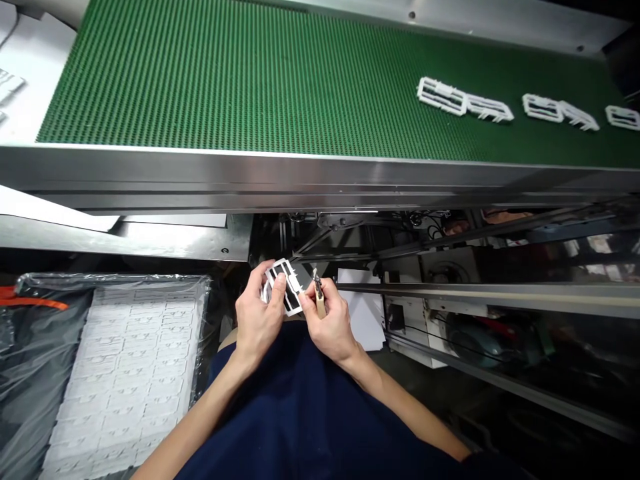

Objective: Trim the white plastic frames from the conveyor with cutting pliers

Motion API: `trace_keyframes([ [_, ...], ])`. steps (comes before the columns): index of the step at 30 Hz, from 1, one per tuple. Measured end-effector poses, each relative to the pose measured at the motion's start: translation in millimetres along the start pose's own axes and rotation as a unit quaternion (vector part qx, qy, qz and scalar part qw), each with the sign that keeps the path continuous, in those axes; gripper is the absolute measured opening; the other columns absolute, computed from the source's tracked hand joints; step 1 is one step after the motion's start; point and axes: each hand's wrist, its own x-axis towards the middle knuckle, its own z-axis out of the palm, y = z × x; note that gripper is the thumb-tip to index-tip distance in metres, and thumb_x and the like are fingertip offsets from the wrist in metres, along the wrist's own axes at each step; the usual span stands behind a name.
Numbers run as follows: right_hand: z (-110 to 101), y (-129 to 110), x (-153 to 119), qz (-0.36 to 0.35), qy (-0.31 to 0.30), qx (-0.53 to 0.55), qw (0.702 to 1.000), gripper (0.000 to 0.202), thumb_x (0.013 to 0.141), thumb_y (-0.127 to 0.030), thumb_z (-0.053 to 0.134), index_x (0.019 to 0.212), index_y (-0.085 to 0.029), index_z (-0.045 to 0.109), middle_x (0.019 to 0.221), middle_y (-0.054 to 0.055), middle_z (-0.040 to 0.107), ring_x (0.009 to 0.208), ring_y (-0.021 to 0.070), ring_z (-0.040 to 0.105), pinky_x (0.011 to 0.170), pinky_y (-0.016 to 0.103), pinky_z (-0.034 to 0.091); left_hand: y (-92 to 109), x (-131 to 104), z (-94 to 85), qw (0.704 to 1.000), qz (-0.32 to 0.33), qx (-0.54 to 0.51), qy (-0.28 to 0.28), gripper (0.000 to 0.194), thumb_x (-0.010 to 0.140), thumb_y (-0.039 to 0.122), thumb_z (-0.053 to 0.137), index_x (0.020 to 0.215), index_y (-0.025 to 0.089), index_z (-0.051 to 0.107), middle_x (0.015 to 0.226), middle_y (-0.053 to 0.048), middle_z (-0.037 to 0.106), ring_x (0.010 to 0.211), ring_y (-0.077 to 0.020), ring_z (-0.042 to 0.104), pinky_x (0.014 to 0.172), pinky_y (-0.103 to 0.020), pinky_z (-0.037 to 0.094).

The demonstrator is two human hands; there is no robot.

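Note:
A white plastic frame piece with long slots is gripped in my left hand, the thumb lying across its face. My right hand is closed around a small tool with a beige handle and a dark metal tip pointing up. The right thumb and fingertips are at the right edge of the white frame. Both hands are close together in front of the dark blue clothing. More white frame pieces lie on the green conveyor belt, toward its right end.
The conveyor's metal edge runs across in front of my hands. At lower left, a plastic-lined box holds rows of white parts. White sheets are beneath the right side, near metal rails and machinery. A metal shelf stands left.

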Motion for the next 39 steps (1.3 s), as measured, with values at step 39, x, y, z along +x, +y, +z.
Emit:
trace_keyframes([
  [39,15,-2,20,0.021,-0.075,0.057,0.995,0.013,0.082,-0.029,0.053,0.08,-0.02,0.045,0.066,-0.006,0.045,0.058,0.0074,0.042,0.058,0.021,0.037,-14,-20,-20.9,0.981,-0.064,-0.173,0.053,0.033,0.077,0.033,0.066,0.108,0.022,0.061,0.095,-0.002,0.065,0.076,-0.0149,0.06,0.067,-0.022,0.049],
])
